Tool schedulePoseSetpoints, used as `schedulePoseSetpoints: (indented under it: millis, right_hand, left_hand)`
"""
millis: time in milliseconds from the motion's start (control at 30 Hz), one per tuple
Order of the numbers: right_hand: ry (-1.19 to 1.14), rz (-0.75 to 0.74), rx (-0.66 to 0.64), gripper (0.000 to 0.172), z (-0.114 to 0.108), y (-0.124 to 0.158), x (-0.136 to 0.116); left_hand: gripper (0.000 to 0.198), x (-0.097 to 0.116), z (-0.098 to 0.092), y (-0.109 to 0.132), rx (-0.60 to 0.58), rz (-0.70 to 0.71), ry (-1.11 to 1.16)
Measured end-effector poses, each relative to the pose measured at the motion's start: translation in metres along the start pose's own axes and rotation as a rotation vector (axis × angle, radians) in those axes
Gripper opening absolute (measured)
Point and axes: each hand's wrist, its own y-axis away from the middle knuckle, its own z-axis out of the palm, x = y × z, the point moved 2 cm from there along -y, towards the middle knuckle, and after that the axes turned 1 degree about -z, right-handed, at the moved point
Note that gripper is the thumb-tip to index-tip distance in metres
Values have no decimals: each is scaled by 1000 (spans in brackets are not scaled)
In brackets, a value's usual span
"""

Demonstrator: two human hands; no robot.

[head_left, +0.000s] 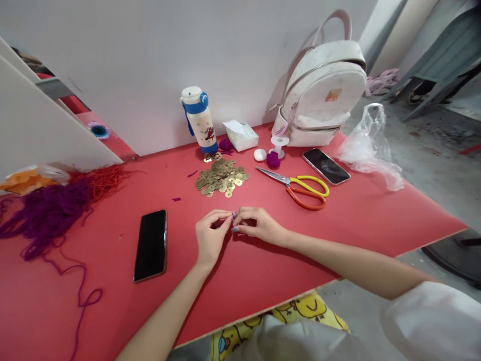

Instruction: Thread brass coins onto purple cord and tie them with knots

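Red tabletop [263,281] is filling the lower frame. At centre, left hand [211,238] is pinching a mostly hidden purple thread [233,215]; right hand [261,226] is meeting it, fingers curled, grip unclear. Brass-coloured discs [220,176] are lying heaped above; scissors [288,181] are resting right of centre.

Coins [218,178] lie between scissors [288,181] and yarn [56,210], before the bottle [201,123]
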Motion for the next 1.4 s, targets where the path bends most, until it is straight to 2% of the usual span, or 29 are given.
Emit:
schedulePoseSetpoints:
  millis: [133,300,500,767,1000,1233,1400]
  right_hand:
    - [37,-46,48,22,-5,0,-7]
    - [20,-31,183,29,-14,-1,-7]
    - [63,-29,323,27,-21,-4,1]
    - [-5,16,273,26,-19,-4,0]
    - [-38,32,276,34,-22,-5,1]
    - [-8,1,194,17,-22,-8,6]
    - [-31,0,203,14,-22,-7,5]
  left_hand:
    - [10,0,1,0,-41,1,-41]
    - [11,2,3,0,-91,2,-47]
    - [11,4,4,0,-98,17,-46]
    - [11,7,5,1,-151,2,-36]
    - [10,5,5,1,-128,26,-20]
    - [11,5,4,1,-128,46,-43]
    - [9,3,4,0,-124,70,-30]
